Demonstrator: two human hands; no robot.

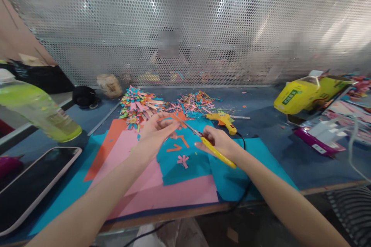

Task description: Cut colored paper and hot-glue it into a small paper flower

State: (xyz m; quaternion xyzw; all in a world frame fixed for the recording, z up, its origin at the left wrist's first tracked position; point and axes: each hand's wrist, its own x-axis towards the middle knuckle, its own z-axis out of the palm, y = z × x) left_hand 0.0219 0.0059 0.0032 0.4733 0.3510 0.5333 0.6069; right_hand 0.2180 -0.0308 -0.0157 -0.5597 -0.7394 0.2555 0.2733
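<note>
My right hand (218,142) grips a pair of yellow-handled scissors (216,150), their metal blades pointing up and left toward my other hand. Thumb and fingers of my left hand (159,131) are pinched on a small orange paper strip (183,125) beside the blade tips; part of it is hidden. Below both hands, a pink paper flower (182,161) and several loose orange strips (174,148) lie on a blue paper sheet (185,173). Larger pink paper (139,200) and orange paper (101,154) spread out under my left arm.
Behind my hands are a pile of colourful paper flowers (135,104), thin paper scraps (199,100) and a yellow glue gun (222,119). Bottles (37,108) and a phone (34,185) are at left; a yellow bottle (298,94) lies at right. A perforated metal panel (185,15) closes the back.
</note>
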